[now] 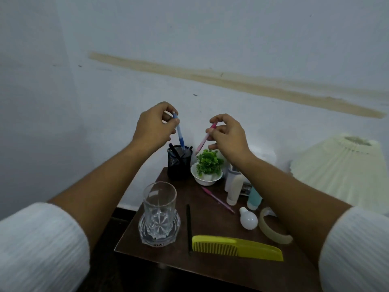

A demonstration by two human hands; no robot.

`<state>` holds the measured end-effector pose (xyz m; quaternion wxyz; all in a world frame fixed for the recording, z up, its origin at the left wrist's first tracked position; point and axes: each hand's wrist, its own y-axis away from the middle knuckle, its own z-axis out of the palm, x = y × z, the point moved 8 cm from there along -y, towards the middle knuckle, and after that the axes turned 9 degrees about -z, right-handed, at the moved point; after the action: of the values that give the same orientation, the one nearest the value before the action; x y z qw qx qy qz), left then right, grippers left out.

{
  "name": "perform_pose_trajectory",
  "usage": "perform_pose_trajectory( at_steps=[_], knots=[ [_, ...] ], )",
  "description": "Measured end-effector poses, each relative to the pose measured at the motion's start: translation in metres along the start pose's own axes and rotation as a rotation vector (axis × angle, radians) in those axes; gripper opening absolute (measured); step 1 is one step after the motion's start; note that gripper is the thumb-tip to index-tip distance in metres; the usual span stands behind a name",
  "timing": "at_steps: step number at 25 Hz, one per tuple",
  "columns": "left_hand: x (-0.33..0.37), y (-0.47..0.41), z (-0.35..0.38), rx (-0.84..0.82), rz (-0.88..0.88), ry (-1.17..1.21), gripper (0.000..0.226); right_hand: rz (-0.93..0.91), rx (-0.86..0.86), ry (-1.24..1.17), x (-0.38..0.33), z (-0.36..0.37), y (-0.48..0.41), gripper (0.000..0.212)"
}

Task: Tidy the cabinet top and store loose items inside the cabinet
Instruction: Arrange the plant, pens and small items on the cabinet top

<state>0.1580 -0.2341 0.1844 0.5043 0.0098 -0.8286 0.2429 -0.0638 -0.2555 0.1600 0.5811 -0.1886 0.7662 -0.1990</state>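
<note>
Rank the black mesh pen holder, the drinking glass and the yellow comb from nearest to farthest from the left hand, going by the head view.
From the left hand, which pinches the blue pen:
1. black mesh pen holder, just below the hand, at the back.
2. drinking glass, front left.
3. yellow comb, along the front edge, to the right.

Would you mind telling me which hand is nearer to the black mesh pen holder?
Left. The left hand hovers just above the pen holder; the right hand is farther right, above the plant.

Cabinet top (210, 224): glass (159, 209), comb (237, 247), bulb (248, 218), tape (275, 237), plant (208, 163).
</note>
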Motion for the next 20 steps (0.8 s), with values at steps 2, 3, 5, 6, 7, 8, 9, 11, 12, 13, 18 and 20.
perform_pose_trajectory(
  at_steps=[2,3,5,6,7,8,9,11,12,13,18,20],
  knots=[
    [-0.014,-0.018,0.005,0.014,0.008,-0.052,0.004,-0.034,-0.015,0.077,0.011,0.015,-0.014,0.015],
    [-0.021,-0.024,0.008,0.02,0.016,-0.071,0.008,-0.048,-0.025,0.113,0.016,0.022,-0.019,0.015],
    [-0.033,-0.034,0.017,0.027,0.036,-0.099,0.014,-0.059,-0.036,0.156,0.026,0.032,-0.027,0.014],
    [-0.038,-0.038,0.021,0.027,0.044,-0.111,0.015,-0.063,-0.04,0.165,0.031,0.037,-0.03,0.013],
    [-0.043,-0.042,0.025,0.027,0.049,-0.124,0.015,-0.07,-0.045,0.169,0.034,0.041,-0.033,0.012],
    [-0.047,-0.044,0.028,0.024,0.052,-0.136,0.014,-0.077,-0.055,0.176,0.036,0.046,-0.036,0.01],
    [-0.05,-0.046,0.031,0.019,0.056,-0.145,0.013,-0.084,-0.069,0.191,0.039,0.05,-0.038,0.01],
    [-0.056,-0.048,0.035,0.008,0.058,-0.163,0.012,-0.102,-0.115,0.24,0.044,0.057,-0.039,0.013],
    [-0.058,-0.048,0.037,0.003,0.058,-0.174,0.011,-0.106,-0.138,0.262,0.047,0.06,-0.038,0.015],
    [-0.06,-0.046,0.038,-0.004,0.059,-0.188,0.01,-0.108,-0.154,0.286,0.049,0.062,-0.037,0.015],
    [-0.073,-0.038,0.045,-0.053,0.044,-0.259,0.008,-0.129,-0.183,0.4,0.052,0.065,-0.04,0.01],
    [-0.079,-0.035,0.048,-0.081,0.035,-0.28,0.007,-0.146,-0.204,0.455,0.051,0.068,-0.04,0.01]
  ],
)
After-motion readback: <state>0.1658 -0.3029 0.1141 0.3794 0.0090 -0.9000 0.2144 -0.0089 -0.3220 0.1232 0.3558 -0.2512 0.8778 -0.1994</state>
